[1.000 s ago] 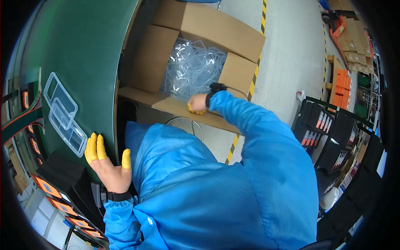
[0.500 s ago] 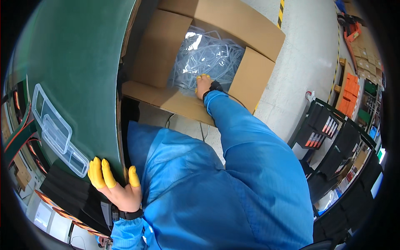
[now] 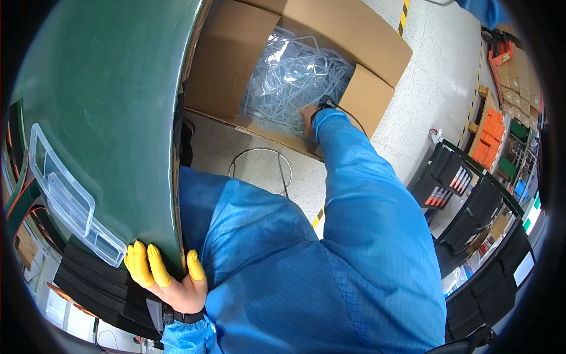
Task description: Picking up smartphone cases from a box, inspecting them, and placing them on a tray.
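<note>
My right hand (image 3: 308,113) is down in the brown cardboard box (image 3: 227,76) on the floor, touching the crinkly clear plastic bags (image 3: 292,79); can't tell if that grip is closed. My left hand (image 3: 168,282), yellow fingertip covers on, clamps the smooth green tabletop (image 3: 100,112) edge beside a clear plastic tray (image 3: 68,197).

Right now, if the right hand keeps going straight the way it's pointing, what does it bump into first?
Most likely the clear plastic pieces piled in the cardboard box. The right hand reaches into the box toward them, seemingly touching the pile, though depth is hard to judge.
</note>
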A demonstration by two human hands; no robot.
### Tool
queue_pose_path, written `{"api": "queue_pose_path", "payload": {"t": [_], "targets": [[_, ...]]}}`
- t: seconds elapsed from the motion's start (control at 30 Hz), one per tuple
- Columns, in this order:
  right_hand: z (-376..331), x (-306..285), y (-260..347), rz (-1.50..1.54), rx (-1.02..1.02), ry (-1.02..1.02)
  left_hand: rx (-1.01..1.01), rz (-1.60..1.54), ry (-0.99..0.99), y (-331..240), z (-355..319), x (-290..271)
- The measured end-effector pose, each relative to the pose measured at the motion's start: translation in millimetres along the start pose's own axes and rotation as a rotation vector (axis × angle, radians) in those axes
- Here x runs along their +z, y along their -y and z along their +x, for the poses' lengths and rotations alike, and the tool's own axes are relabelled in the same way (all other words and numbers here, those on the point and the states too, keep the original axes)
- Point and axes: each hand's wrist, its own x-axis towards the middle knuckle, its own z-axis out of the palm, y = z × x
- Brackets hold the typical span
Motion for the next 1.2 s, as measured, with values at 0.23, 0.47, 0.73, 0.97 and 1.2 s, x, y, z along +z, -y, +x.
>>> {"api": "queue_pose_path", "payload": {"t": [0.23, 0.47, 0.73, 0.97, 1.2], "targets": [[2, -9, 39, -0.306, -0.095, -0.02, -0.025, 0.02, 0.008, 1, -3, 0], [-2, -10, 36, -0.133, -0.251, -0.512, -0.043, 0.033, 0.008, 0, -5, 0], [-5, -36, 60, -0.226, -0.274, -0.529, -0.041, 0.013, 0.001, -2, -4, 1], [-12, -58, 75, -0.175, -0.185, -0.211, -0.055, 0.009, -0.002, -1, -5, 1], [-22, -38, 71, -0.027, -0.165, -0.523, -0.066, 0.016, 0.011, -3, -4, -3]]}}
